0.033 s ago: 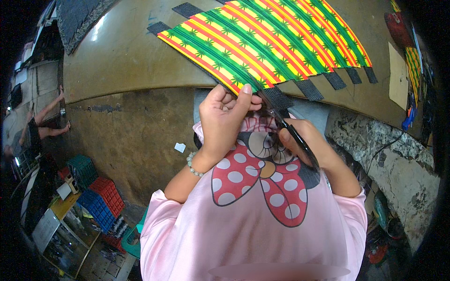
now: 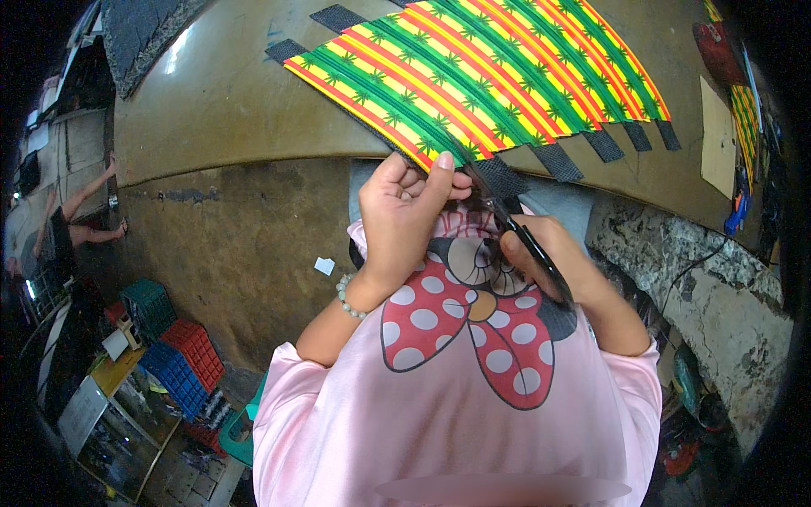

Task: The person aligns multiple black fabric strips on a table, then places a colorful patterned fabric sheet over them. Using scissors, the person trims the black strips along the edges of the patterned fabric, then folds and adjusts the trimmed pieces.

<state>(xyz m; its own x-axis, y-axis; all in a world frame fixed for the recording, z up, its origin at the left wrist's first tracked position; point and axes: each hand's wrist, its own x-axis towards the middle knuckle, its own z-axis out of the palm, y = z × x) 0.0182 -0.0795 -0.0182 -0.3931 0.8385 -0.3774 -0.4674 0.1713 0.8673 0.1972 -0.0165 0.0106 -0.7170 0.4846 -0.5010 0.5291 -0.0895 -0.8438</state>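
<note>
Striped green-red-yellow sheet (image 2: 473, 80) flat, scissors (image 2: 528, 241) at its edge.

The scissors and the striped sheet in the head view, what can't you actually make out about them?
Head view, all of it:
- Scissors: the blade tips are hidden under the striped sheet and the left hand; open or closed, unclear.
- Scissor handles: covered by the right hand.
- Striped sheet: its top is cut off by the frame edge.
- Left hand's fingers: curled over the sheet's edge, so the cut line underneath is hidden.
</note>
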